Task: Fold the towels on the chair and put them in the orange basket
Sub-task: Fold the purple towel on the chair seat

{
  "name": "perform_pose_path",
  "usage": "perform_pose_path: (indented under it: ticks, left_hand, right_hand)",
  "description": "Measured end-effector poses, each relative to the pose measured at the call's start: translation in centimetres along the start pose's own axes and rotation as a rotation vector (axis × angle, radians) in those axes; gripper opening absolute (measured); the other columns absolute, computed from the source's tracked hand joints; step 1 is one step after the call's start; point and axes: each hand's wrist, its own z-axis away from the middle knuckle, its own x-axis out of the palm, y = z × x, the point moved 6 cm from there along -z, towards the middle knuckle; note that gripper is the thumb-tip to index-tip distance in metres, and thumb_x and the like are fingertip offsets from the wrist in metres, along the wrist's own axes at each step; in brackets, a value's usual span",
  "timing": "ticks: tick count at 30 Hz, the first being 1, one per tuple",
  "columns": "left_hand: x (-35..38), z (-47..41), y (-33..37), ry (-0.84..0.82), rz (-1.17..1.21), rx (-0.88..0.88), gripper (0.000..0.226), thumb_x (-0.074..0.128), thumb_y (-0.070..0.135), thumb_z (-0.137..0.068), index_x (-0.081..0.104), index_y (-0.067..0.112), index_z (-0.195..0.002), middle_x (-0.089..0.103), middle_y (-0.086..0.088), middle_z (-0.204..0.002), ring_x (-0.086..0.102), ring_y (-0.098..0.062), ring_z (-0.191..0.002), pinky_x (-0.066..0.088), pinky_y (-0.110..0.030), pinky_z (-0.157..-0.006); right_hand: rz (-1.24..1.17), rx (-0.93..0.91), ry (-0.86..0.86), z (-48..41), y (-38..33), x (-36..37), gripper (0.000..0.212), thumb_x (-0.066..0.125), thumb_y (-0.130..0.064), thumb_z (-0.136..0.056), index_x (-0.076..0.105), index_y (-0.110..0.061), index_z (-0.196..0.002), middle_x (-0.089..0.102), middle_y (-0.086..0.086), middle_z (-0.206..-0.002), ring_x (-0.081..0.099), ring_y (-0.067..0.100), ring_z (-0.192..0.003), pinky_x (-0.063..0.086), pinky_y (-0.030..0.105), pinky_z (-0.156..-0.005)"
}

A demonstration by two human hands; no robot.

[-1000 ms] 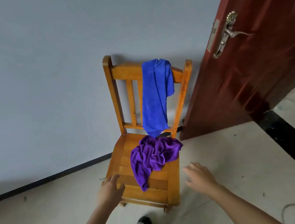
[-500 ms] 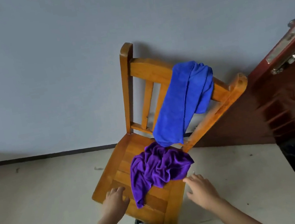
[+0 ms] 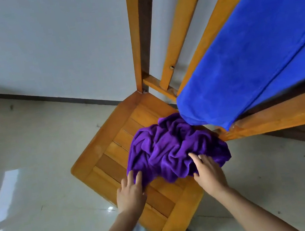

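Resting open fingers of two hands, left hand (image 3: pixel 131 194), right hand (image 3: pixel 210 174), on one purple towel (image 3: pixel 173 148), one blue towel (image 3: pixel 249 62) behind

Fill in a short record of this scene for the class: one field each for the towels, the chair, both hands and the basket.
purple towel: crumpled on the chair seat
blue towel: draped over the chair back
chair: wooden, slatted seat, by a grey wall
left hand: fingers on the purple towel's near edge
right hand: fingers spread on the purple towel
orange basket: not in view
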Motion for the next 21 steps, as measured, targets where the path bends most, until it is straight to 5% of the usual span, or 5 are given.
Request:
perform_pose_path:
  ticks: [3,6,10,21]
  left_hand:
    - [1.0,-1.4,-0.6,0.108,-0.029,0.035,0.058,0.089,0.016,-0.046,0.069,0.015,-0.1,0.066,-0.011,-0.102,0.063,-0.028,-0.076,0.053,-0.034,-0.056]
    - [0.0,-1.5,-2.4,0.129,0.105,-0.067,0.025,0.068,0.012,-0.077,0.065,0.014,-0.102,0.063,-0.005,-0.104,0.058,-0.029,-0.092,0.048,-0.036,-0.072]
    - [-2.9,0.6,-5.4,0.23,0.356,-0.229,0.026,0.055,0.006,-0.083,0.064,0.012,-0.106,0.066,-0.006,-0.1,0.051,-0.028,-0.101,0.04,-0.034,-0.078]
    - [-17.0,13.2,-11.1,0.439,0.687,-0.54,0.029,0.052,-0.001,-0.074,0.066,0.007,-0.098,0.067,-0.017,-0.085,0.061,-0.033,-0.08,0.046,-0.034,-0.068]
  right_hand:
    - [-0.032,0.024,0.021,-1.5,0.6,1.5,0.052,0.089,-0.005,-0.041,0.068,-0.01,-0.088,0.065,0.008,-0.064,0.063,0.031,-0.062,0.05,0.036,-0.049]
    - [-0.107,0.064,0.048,-1.5,0.9,1.3,0.031,0.083,0.003,-0.05,0.066,-0.006,-0.074,0.063,0.012,-0.063,0.061,0.034,-0.062,0.048,0.035,-0.049]
    - [-0.322,0.158,0.088,1.0,2.5,-0.9,0.006,0.065,0.001,-0.078,0.065,0.003,-0.084,0.063,0.018,-0.088,0.058,0.035,-0.088,0.043,0.035,-0.065]
    - [-0.858,0.359,0.332,8.8,4.1,-17.2,0.019,0.046,-0.005,-0.093,0.055,0.007,-0.105,0.06,0.024,-0.102,0.055,0.038,-0.099,0.028,0.028,-0.071]
